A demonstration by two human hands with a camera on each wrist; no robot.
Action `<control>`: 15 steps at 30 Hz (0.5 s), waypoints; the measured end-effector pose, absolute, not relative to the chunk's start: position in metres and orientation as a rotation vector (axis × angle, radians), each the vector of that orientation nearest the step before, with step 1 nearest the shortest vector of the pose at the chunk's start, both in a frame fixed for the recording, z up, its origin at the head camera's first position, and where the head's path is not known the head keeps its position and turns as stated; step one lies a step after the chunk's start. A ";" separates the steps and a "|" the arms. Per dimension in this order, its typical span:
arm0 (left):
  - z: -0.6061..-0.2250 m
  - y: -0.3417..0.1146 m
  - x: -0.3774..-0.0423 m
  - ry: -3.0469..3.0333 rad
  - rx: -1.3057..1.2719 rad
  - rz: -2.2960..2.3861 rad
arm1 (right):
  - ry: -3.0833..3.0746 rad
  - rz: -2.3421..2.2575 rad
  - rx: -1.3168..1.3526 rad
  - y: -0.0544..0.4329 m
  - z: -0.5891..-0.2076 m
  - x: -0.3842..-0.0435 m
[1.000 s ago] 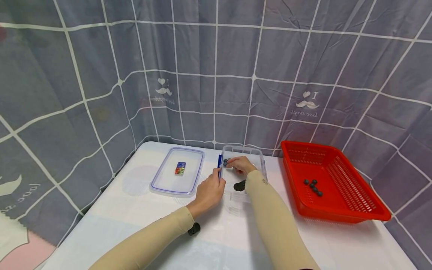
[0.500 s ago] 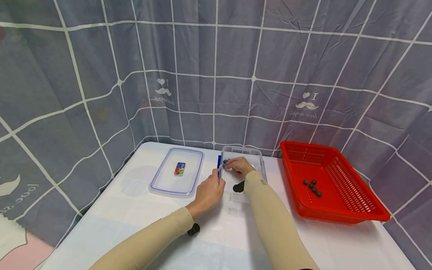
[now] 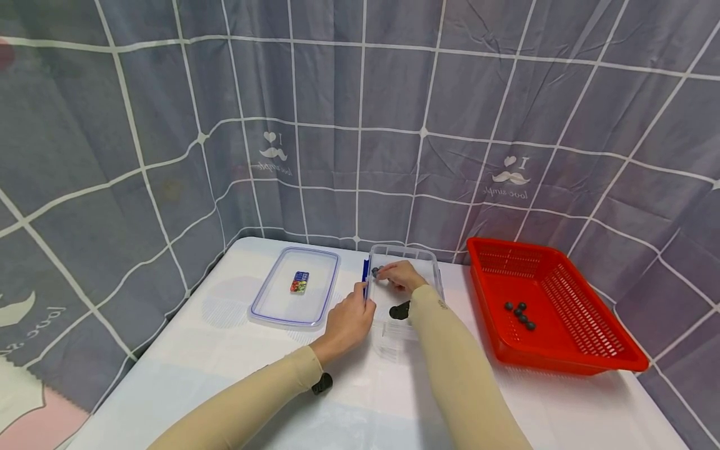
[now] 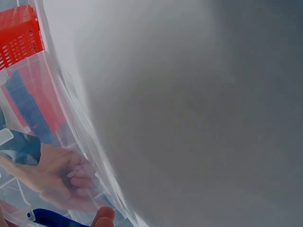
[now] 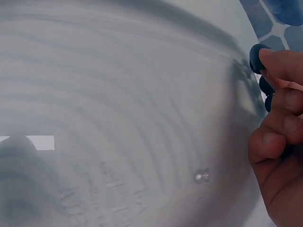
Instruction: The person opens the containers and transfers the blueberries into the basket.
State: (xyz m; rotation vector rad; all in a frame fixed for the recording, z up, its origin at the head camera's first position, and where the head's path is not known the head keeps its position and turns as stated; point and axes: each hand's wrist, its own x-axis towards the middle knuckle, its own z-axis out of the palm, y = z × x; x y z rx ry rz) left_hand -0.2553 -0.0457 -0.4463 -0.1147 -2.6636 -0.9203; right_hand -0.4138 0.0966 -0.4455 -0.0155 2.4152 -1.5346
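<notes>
While your right hand (image 3: 402, 275) is pinching a dark ball (image 5: 255, 60) inside the clear box (image 3: 417, 254), by its left wall, your left hand (image 3: 350, 317) is gripping that wall near the blue latch (image 3: 365, 270); little is differing from a second ago, so this handling is apparently continuing.

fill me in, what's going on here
A person's right hand pinches a dark ball in the clear plastic container, with more balls by it. The left hand grips the container's left side by its blue latch. The blue-edged lid lies apart to the left, and five dark balls sit in the red perforated basket on the right.
</notes>
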 end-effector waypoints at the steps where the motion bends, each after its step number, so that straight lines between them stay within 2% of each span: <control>1: -0.446 -0.045 -0.255 -2.665 -0.116 -0.922 | 2.413 -1.534 -0.017 0.097 -0.445 -0.414; 15: -0.447 -0.046 -0.256 -2.683 -0.128 -0.918 | 2.381 -1.491 -0.177 0.107 -0.428 -0.415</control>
